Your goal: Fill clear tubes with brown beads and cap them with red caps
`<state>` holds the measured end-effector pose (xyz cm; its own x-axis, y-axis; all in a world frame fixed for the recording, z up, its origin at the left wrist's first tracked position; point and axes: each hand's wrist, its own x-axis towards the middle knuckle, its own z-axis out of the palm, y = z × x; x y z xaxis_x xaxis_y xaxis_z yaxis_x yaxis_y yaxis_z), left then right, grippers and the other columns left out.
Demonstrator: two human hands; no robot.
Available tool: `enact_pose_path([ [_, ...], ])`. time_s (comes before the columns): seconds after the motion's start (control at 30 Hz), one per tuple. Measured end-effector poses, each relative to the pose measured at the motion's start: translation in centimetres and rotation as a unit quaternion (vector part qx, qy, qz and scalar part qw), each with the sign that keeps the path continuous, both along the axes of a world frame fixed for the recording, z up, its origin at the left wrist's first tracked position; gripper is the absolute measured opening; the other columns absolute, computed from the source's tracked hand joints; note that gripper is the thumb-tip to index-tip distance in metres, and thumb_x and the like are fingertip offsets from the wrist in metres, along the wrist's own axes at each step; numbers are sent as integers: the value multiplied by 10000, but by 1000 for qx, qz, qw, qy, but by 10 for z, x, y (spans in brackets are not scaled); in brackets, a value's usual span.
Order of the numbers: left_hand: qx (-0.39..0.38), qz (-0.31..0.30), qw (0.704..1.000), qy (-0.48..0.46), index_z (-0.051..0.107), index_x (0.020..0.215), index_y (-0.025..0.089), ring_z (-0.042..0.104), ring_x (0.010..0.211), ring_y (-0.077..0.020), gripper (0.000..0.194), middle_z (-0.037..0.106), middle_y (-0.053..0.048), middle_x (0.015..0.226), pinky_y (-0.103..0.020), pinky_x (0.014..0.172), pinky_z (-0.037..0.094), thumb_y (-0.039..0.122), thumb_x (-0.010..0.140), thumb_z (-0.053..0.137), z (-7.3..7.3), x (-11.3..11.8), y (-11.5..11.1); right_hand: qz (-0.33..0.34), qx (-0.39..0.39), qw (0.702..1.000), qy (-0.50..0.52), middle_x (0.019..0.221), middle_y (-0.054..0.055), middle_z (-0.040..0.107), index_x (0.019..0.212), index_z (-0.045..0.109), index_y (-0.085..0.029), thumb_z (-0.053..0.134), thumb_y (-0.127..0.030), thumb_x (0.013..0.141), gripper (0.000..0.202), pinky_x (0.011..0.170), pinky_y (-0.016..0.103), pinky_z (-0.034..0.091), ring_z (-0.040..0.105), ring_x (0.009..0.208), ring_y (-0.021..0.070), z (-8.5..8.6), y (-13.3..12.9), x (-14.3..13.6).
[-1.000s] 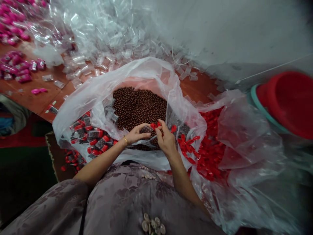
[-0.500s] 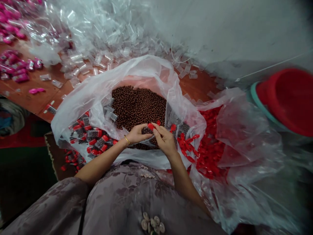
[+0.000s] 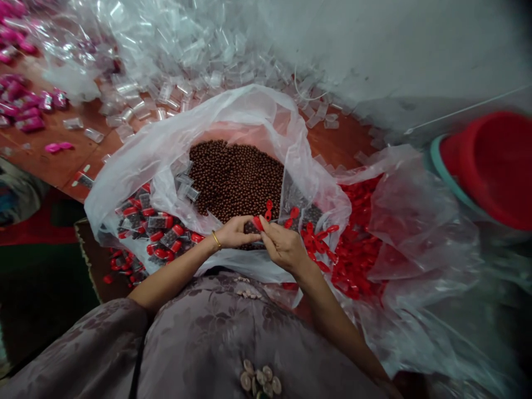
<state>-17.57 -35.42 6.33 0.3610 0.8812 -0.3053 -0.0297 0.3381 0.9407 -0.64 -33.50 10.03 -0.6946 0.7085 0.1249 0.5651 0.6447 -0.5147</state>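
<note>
Between my hands is a small clear container (image 3: 250, 228) of brown balls, with a red cap (image 3: 258, 223) at its right end. My left hand (image 3: 236, 233) is closed around the container's body, thumb and fingers on either side. The fingers of my right hand (image 3: 282, 244) pinch the red cap. Both hands are over the near edge of a heap of brown balls (image 3: 236, 174), which lies in an open white plastic bag (image 3: 257, 102). Loose red caps (image 3: 318, 241) lie just right of my right hand.
Filled red-capped containers (image 3: 158, 227) are piled at the left. More red caps (image 3: 359, 238) fill a clear bag at the right. Empty clear containers (image 3: 199, 61) spread across the back of the orange table (image 3: 50, 169). A red basin (image 3: 499, 166) stands far right.
Both hands stay together over the brown balls. My right hand has turned slightly and shifted a little down and right, its fingers still on the red cap.
</note>
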Motion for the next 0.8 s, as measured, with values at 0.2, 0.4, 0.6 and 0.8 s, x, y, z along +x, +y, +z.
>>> enact_pose_path([
  [0.2, 7, -98, 995, -19, 559, 777, 101, 426, 547, -60, 375, 516, 30, 613, -187, 543, 367, 457, 684, 628, 5, 3, 4, -86, -78, 986, 123, 666, 39, 637, 855, 679, -175, 415, -279, 859, 284, 585, 247, 472, 600, 617, 134, -1, 7, 3],
  [0.4, 33, -225, 974, 8, 538, 701, 113, 496, 528, -75, 282, 540, 19, 572, -184, 533, 381, 389, 751, 564, 9, 6, 4, -290, -279, 858, 318, 573, -12, 527, 847, 629, -196, 196, -526, 882, 546, 466, 230, 420, 470, 444, 88, -5, 15, -18],
  [0.6, 103, -214, 953, 187, 516, 596, 132, 367, 468, -57, 313, 422, 46, 496, -188, 480, 264, 404, 749, 543, 13, 18, -7, -208, -441, 837, 250, 862, 27, 595, 1113, 561, -201, 150, -588, 864, 617, 753, 265, 477, 562, 746, 112, -22, 15, -33],
  [0.8, 123, -216, 904, 348, 635, 720, 131, 536, 581, -171, 267, 600, -81, 627, -257, 545, 354, 368, 744, 514, 19, 23, -26, -89, -371, 920, 91, 1206, 60, 539, 1295, 429, -225, 188, -481, 906, 525, 1024, 381, 313, 469, 1137, 161, -24, 1, -28],
])
